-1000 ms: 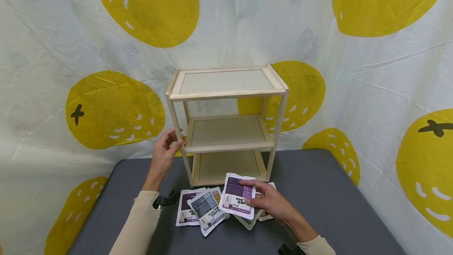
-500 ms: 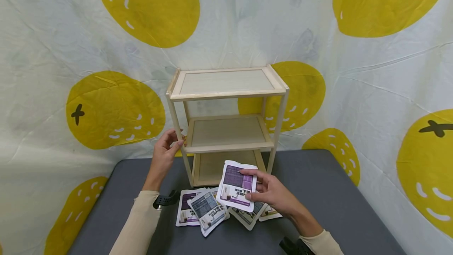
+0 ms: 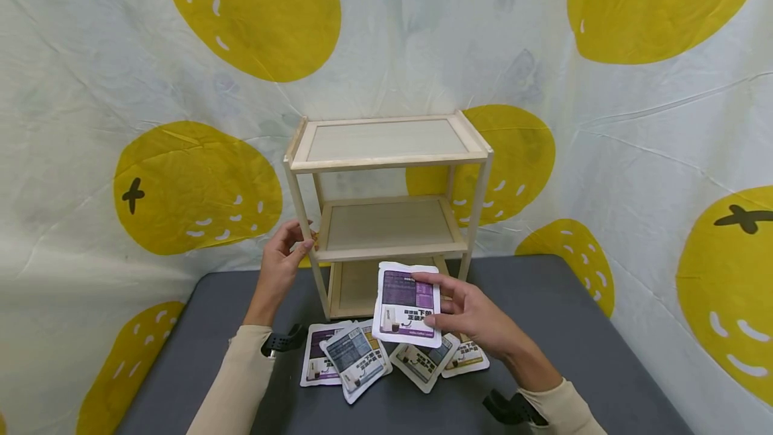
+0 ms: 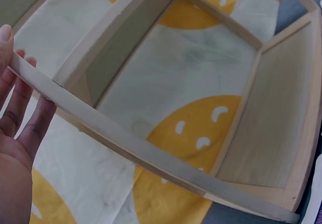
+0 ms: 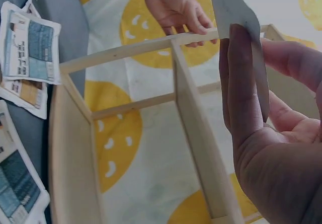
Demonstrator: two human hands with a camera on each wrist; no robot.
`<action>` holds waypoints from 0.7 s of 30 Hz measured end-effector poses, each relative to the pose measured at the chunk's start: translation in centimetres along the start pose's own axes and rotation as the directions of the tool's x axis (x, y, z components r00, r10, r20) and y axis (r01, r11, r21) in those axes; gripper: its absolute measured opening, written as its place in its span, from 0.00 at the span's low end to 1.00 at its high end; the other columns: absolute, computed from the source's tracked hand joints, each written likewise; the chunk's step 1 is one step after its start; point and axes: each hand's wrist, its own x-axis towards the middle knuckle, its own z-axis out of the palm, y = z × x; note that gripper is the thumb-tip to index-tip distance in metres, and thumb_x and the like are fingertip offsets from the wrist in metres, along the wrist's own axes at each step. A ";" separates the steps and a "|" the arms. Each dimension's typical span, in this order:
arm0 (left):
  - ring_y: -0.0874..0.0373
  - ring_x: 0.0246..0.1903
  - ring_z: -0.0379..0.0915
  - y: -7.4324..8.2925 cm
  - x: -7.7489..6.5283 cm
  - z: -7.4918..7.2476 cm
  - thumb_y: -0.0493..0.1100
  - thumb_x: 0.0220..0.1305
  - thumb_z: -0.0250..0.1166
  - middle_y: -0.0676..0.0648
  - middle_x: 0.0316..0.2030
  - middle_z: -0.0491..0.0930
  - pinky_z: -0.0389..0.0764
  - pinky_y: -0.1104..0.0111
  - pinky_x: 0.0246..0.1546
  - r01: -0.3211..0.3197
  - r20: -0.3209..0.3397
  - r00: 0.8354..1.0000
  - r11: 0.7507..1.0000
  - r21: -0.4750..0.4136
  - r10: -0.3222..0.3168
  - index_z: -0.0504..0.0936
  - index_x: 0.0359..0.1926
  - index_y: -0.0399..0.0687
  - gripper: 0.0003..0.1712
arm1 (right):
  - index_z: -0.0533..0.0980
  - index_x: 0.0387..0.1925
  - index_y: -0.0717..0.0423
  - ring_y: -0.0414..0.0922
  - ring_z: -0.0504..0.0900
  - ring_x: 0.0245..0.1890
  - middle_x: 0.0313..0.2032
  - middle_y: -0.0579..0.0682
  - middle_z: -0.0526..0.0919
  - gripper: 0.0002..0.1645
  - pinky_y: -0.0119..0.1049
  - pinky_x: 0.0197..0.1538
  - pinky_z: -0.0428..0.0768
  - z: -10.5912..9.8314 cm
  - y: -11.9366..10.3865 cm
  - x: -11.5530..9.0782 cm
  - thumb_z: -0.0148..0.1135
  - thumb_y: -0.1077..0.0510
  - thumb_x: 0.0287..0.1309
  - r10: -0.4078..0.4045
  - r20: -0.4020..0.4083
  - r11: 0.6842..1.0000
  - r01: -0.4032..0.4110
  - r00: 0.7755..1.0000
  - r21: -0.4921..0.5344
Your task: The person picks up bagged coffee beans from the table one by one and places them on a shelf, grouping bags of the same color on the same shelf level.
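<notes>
A three-tier wooden shelf rack (image 3: 386,141) stands at the middle of the table. My left hand (image 3: 282,250) grips its left front post (image 4: 121,133), thumb on one side and fingers behind, level with the middle tier. My right hand (image 3: 477,317) pinches a purple and white flat pouch (image 3: 406,317) by its right edge, thumb on the printed face. The pouch is held up in front of the rack and covers part of the bottom tier. Seen from the right wrist, the pouch (image 5: 234,7) is nearly edge-on between thumb and fingers.
Several similar pouches lie before the rack: a blue-grey one (image 3: 358,358) overlapping a purple one (image 3: 319,354), a dark greenish one (image 3: 423,362) and an orange-brown one (image 3: 468,358). A fruit-printed cloth (image 3: 386,32) hangs behind the grey table (image 3: 580,354).
My right hand has raised the purple pouch off the others, up toward the rack, uncovering the pouches on the right. My left hand has stayed on the post.
</notes>
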 end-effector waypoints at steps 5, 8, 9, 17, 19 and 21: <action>0.44 0.46 0.77 0.1 0.1 0.0 0.33 0.70 0.64 0.30 0.45 0.77 0.84 0.70 0.43 0.017 0.013 1.000 1.000 -0.002 -0.017 0.76 0.61 0.36 0.20 | 0.56 0.77 0.58 0.58 0.83 0.56 0.65 0.68 0.73 0.44 0.50 0.48 0.85 -0.2 -1.1 0.0 0.64 0.71 0.64 -0.019 0.022 1.000 0.019 1.000 -0.010; 0.49 0.47 0.77 0.3 0.2 -0.1 0.33 0.70 0.64 0.30 0.46 0.76 0.83 0.71 0.44 0.027 0.030 0.999 1.000 0.000 -0.027 0.74 0.61 0.36 0.20 | 0.56 0.76 0.59 0.57 0.84 0.54 0.63 0.68 0.75 0.43 0.46 0.46 0.86 -0.3 -1.7 0.0 0.63 0.71 0.64 -0.038 0.043 0.999 0.039 0.998 -0.028; 0.51 0.47 0.76 0.3 0.2 -0.2 0.33 0.70 0.64 0.30 0.47 0.76 0.83 0.72 0.44 0.028 0.035 0.999 1.000 0.000 -0.028 0.74 0.61 0.36 0.20 | 0.56 0.76 0.59 0.57 0.84 0.54 0.63 0.68 0.75 0.43 0.44 0.46 0.86 -0.4 -1.9 0.1 0.63 0.71 0.65 -0.044 0.050 0.999 0.046 0.998 -0.030; 0.54 0.45 0.76 0.4 0.3 -0.6 0.32 0.69 0.64 0.37 0.46 0.78 0.82 0.71 0.45 0.032 0.068 0.997 0.998 -0.052 -0.029 0.73 0.58 0.32 0.19 | 0.56 0.76 0.60 0.57 0.84 0.55 0.63 0.69 0.74 0.44 0.46 0.50 0.85 -0.7 -3.9 0.6 0.63 0.72 0.63 -0.068 0.079 0.996 0.072 0.995 -0.045; 0.54 0.45 0.76 0.4 0.3 -0.6 0.32 0.69 0.64 0.38 0.45 0.78 0.81 0.71 0.45 0.025 0.069 0.997 0.998 -0.049 -0.022 0.73 0.58 0.33 0.18 | 0.56 0.76 0.60 0.57 0.84 0.55 0.63 0.68 0.74 0.44 0.47 0.50 0.85 -0.8 -4.4 0.7 0.64 0.71 0.63 -0.060 0.073 0.996 0.064 0.996 -0.058; 0.54 0.45 0.76 0.3 0.4 -0.6 0.32 0.69 0.64 0.40 0.45 0.79 0.81 0.72 0.46 0.020 0.068 0.998 0.999 -0.041 -0.017 0.74 0.57 0.34 0.18 | 0.56 0.77 0.59 0.57 0.84 0.55 0.63 0.68 0.74 0.45 0.47 0.50 0.85 -0.9 -4.9 0.7 0.64 0.71 0.63 -0.061 0.074 0.996 0.065 0.995 -0.064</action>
